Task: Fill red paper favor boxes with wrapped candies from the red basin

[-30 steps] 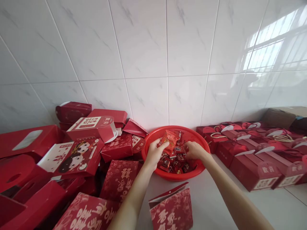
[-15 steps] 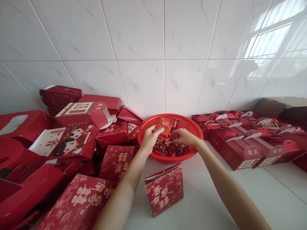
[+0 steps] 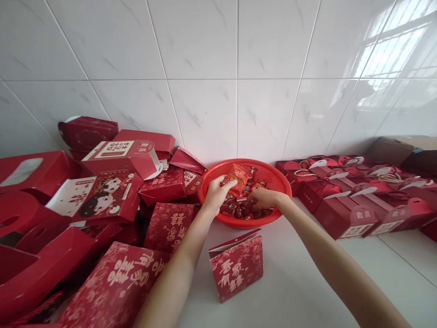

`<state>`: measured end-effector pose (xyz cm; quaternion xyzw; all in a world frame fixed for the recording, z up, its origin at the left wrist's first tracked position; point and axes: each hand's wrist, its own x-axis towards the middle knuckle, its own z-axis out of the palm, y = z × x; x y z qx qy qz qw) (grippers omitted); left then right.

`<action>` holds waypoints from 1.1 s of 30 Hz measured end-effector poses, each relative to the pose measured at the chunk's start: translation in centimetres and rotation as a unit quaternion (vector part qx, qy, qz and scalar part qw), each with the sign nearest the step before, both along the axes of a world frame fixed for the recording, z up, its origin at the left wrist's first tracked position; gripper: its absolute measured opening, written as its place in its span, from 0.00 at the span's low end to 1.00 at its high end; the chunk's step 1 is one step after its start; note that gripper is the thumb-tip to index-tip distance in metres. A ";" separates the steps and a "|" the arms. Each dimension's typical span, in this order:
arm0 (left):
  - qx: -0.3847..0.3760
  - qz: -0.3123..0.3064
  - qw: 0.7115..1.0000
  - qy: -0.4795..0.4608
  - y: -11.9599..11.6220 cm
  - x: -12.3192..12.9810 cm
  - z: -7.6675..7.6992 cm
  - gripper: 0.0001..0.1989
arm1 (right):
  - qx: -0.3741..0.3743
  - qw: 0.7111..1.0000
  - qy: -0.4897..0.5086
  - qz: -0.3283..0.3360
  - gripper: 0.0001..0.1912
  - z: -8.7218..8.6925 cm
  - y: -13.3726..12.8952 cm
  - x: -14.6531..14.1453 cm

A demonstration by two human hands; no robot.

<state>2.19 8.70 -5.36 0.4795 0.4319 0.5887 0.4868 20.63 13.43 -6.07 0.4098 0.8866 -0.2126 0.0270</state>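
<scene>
My left hand (image 3: 218, 193) is closed on an orange-red candy packet (image 3: 238, 177) with gold print, held over the left side of a red plastic basket (image 3: 283, 180). Down among the wrapped candies (image 3: 239, 209) in that basket reaches my right hand (image 3: 264, 199). Its fingers are bent and partly hidden; whether a candy is between them I cannot make out. In front of the basket a red gift box (image 3: 237, 269) with pale characters stands upright on the white surface, its top flaps parted.
Red boxes (image 3: 112, 196) lie in a loose pile on the left. Rows of closed red boxes with handles (image 3: 344, 212) stand on the right, a brown cardboard box (image 3: 389, 152) behind them. A white tiled wall (image 3: 205, 109) rises at the back.
My right hand has moved slightly lower into the candies, its fingers now more hidden. My left hand keeps hold of the packet. The view has shifted a little.
</scene>
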 end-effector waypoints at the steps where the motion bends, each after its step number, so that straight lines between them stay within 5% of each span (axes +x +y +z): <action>1: -0.002 0.000 1.000 0.001 0.0 0.0 0.0 0.13 | 0.003 1.000 0.008 0.001 0.06 -0.1 0.0 0.0; 11: -0.012 0.028 1.000 -0.007 0.0 -0.1 0.2 0.16 | 0.041 0.996 0.075 -0.016 0.10 0.4 -0.5 0.0; 18: -0.007 0.030 1.000 -0.002 0.0 0.0 0.1 0.16 | 0.003 0.997 0.072 0.017 0.34 0.0 -0.6 0.2; 24: -0.003 0.021 1.000 0.005 -0.4 0.1 0.3 0.15 | 0.008 0.996 0.082 -0.023 0.13 0.0 -0.7 0.0; 28: 0.002 0.031 0.999 0.020 -0.3 0.0 0.1 0.13 | 0.073 0.982 0.155 -0.078 0.11 0.2 -0.6 0.0; 33: 0.037 0.084 0.995 0.029 0.2 -0.3 -0.4 0.17 | 0.111 0.917 0.355 -0.145 0.06 0.0 -0.4 0.3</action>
